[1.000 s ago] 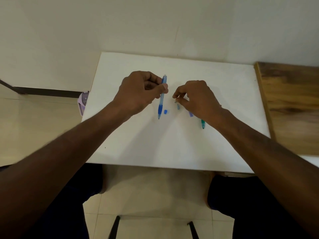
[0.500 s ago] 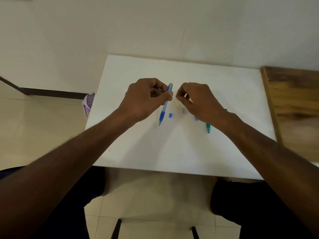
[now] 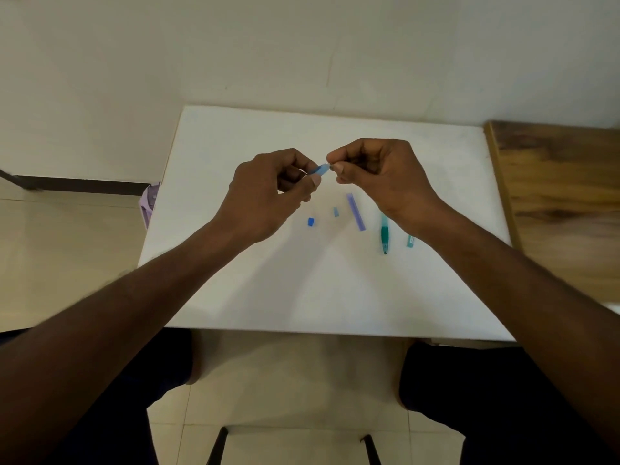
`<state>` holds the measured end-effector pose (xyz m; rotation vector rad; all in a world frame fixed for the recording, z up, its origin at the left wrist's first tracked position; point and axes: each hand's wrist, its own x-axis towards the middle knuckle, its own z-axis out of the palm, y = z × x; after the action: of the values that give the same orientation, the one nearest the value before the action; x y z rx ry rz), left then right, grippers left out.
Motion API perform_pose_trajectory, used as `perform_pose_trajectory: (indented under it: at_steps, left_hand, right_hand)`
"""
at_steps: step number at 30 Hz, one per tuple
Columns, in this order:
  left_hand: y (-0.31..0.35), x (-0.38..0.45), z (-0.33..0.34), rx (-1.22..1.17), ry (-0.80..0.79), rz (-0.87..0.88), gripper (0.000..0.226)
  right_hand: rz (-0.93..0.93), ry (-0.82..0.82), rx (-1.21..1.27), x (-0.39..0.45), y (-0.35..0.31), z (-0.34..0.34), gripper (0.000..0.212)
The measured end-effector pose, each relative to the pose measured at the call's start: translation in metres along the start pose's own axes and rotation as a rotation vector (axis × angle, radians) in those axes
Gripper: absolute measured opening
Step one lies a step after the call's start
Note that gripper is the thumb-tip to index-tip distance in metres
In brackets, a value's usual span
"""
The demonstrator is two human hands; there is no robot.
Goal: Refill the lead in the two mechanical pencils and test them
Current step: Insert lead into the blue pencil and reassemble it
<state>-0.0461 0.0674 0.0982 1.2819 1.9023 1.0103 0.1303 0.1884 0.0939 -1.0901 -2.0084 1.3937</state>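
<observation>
Fingers of the left hand (image 3: 265, 196) curl round the blue pencil (image 3: 320, 170), its open end slanting up-right toward the right hand (image 3: 379, 177), whose fingertips pinch something too thin to see just beside that end, while right of it the lead case (image 3: 355, 211) and green pencil (image 3: 384, 233) lie on the white table (image 3: 302, 290), well inside its edges.

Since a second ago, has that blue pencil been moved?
Yes. The blue pencil no longer touches the white table; the left hand has tilted it toward the right hand.
</observation>
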Motion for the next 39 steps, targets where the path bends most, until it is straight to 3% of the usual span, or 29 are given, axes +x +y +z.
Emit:
perform_pose_trajectory:
  at_steps: [24, 39]
  left_hand:
    - [-0.009, 0.000, 0.000, 0.044, 0.000, 0.055, 0.008]
    - [-0.012, -0.003, 0.005, 0.178, -0.033, 0.248, 0.008]
  right_hand:
    - [-0.026, 0.022, 0.010, -0.001, 0.000, -0.002, 0.022]
    - [-0.030, -0.154, -0.168, -0.001, 0.002, -0.015, 0.023]
